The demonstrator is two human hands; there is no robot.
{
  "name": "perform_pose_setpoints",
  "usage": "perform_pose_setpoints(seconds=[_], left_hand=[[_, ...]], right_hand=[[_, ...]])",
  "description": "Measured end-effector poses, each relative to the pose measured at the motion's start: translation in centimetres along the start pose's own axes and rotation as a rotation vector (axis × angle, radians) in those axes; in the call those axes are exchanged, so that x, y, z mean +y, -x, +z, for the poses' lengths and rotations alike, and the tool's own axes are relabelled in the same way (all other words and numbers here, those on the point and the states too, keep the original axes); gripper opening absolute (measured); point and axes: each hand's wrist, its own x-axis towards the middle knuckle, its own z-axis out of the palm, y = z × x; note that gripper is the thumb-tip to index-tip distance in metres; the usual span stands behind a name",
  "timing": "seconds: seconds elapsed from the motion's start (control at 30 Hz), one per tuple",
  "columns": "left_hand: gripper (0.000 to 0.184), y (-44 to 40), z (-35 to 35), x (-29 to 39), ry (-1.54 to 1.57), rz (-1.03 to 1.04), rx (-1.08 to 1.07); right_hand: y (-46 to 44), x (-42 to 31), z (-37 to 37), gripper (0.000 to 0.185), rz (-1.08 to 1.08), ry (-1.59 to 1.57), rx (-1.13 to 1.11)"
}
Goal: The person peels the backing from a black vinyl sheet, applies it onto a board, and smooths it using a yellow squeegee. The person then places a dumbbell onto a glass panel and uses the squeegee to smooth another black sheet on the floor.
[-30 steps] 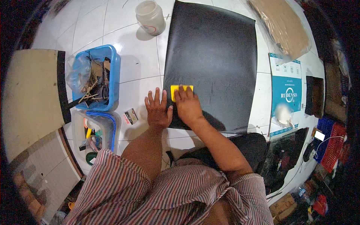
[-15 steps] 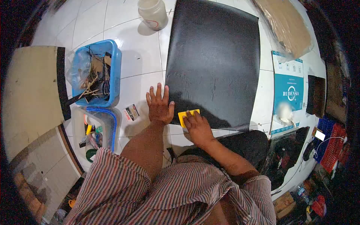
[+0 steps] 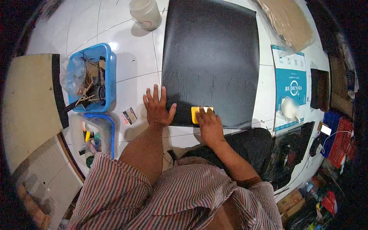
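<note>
A large black sheet [image 3: 211, 57] lies on the white tiled floor in front of me, with small wrinkles across its lower half. My right hand [image 3: 209, 124] holds a flat yellow tool [image 3: 195, 115] against the sheet near its lower edge. Flat and with fingers spread, my left hand [image 3: 158, 107] rests at the sheet's lower left edge, partly on the tiles. Just left of that hand is a small printed card [image 3: 129, 116] on the floor.
On the left stand a blue basket [image 3: 112, 76] of scraps and a clear tub [image 3: 114, 134] with a blue rim. A cloudy jar [image 3: 145, 15] is at the top. To the right lie a teal and white cardboard [image 3: 292, 76] and a plastic-wrapped brown board [image 3: 289, 23].
My right hand has moved the yellow tool down the sheet, then right along its lower edge. My left hand stays flat beside the edge. The view has shifted slightly.
</note>
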Motion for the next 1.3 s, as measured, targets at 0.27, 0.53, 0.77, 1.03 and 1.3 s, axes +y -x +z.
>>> perform_pose_setpoints(seconds=[0.27,0.53,0.77,1.03,1.3], left_hand=[[0.083,0.0,0.0,0.1,-0.042,-0.015,-0.042],[0.077,0.1,0.0,-0.1,-0.008,-0.007,0.000],[0.078,0.0,-0.4,0.1,-0.028,-0.046,-0.083],[0.077,0.0,-0.2,0.0,-0.031,-0.030,-0.060],[0.078,-0.1,-0.2,-0.1,-0.022,-0.010,-0.034]], right_hand=[[-1.4,-0.3,0.4,0.049,0.040,-0.010,0.056],[-4.6,-1.5,0.2,0.055,-0.065,0.016,0.029],[-7.7,-2.8,0.8,0.051,-0.032,0.055,0.072],[-7.1,-3.1,0.5,0.050,-0.050,0.075,0.058],[-6.3,-3.2,0.1,0.051,-0.023,0.018,0.059]])
